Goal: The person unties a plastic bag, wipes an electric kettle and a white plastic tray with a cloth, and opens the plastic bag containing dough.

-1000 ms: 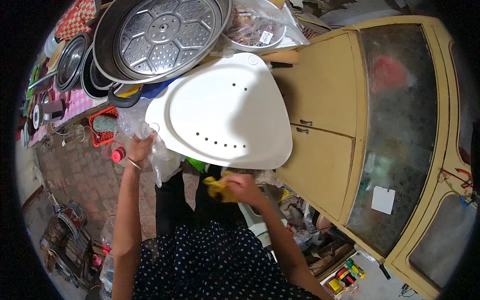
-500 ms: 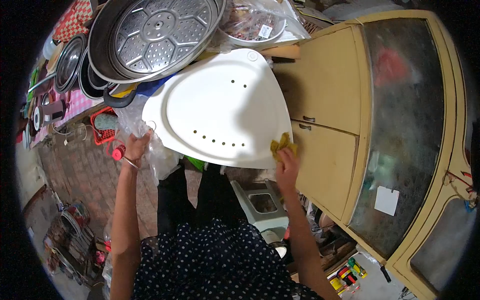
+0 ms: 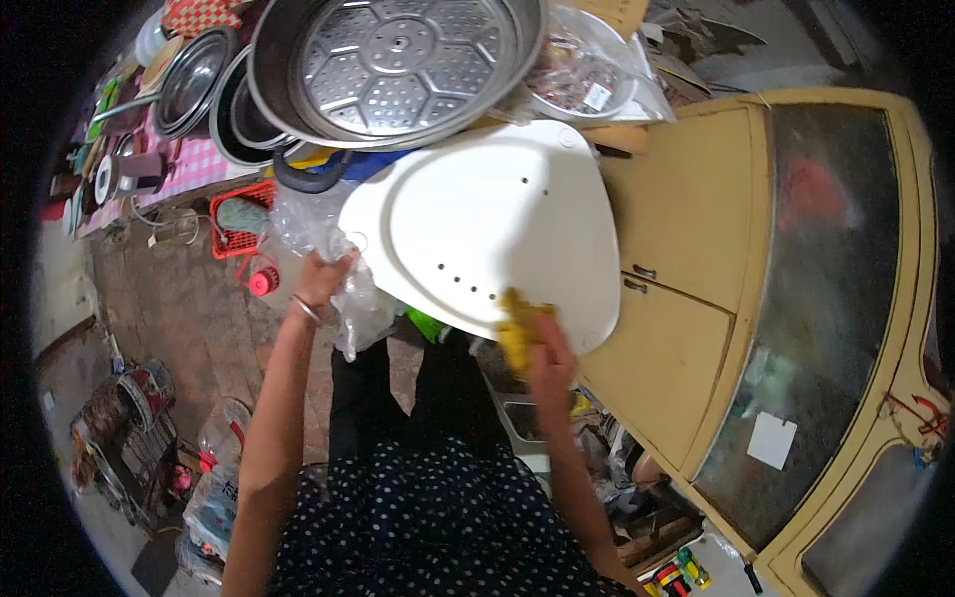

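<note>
A white, rounded-triangular plastic panel [image 3: 468, 214] with a raised rim line and several small holes lies tilted in front of me. My left hand [image 3: 323, 279] is closed at its left corner, pinching the edge, with a crumpled clear plastic bag [image 3: 366, 310] hanging beside the fingers. In my right hand [image 3: 550, 363] is a yellow cloth [image 3: 513, 333], bunched and blurred by motion. The cloth overlaps the panel's near edge, close to the row of holes. Whether it presses on the surface I cannot tell.
A big steamer pot [image 3: 398, 75] with a black handle stands just beyond the panel. Beside it is a white bowl [image 3: 587, 104] under clear plastic. The yellow cabinet [image 3: 686, 199] borders the right side. On the floor at left sits a red basket [image 3: 234, 239].
My right hand has moved the yellow cloth left along the panel's near edge, away from the right corner. My left hand stays at the left corner. The whole view has shifted.
</note>
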